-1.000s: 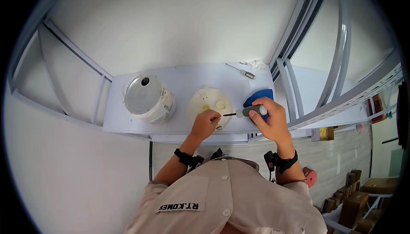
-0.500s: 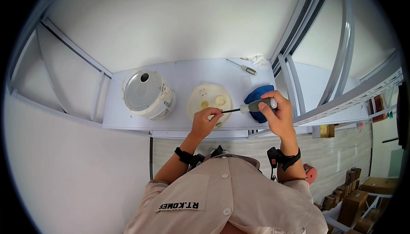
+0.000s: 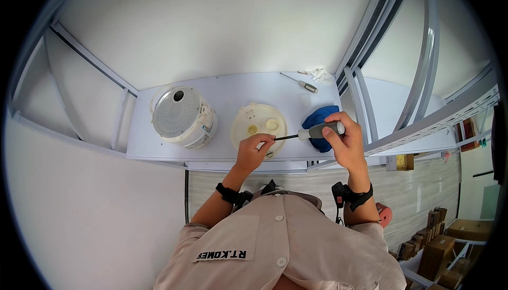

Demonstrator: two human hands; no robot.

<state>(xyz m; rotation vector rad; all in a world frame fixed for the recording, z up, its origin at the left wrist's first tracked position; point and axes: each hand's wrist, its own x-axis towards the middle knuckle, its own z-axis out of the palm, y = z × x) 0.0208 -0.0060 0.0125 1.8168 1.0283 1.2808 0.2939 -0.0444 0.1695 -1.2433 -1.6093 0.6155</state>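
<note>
A screwdriver point(image 3: 317, 131) with a grey and clear handle lies level between my two hands. My right hand point(image 3: 345, 141) is wrapped round its handle. The fingers of my left hand point(image 3: 255, 150) pinch the tip of its dark shaft; whether a small part sits at that tip is hidden by the fingers. Just beyond my left hand is a round cream plastic lid point(image 3: 242, 118) lying on the white table, with two round fittings on it. Under and beyond the screwdriver handle is a blue cloth-like item point(image 3: 316, 118), partly covered.
To the left stands a white bucket point(image 3: 198, 141) with a grey top that has a round hole. Another screwdriver point(image 3: 307, 86) lies at the back right by a crumpled white tissue point(image 3: 320, 75). Metal frame posts point(image 3: 365, 102) rise at the table's right end. Cardboard boxes point(image 3: 438, 253) stand lower right.
The screwdriver handle has shifted very slightly to the right in my right hand's grip. Otherwise both hands and the things on the table look the same.
</note>
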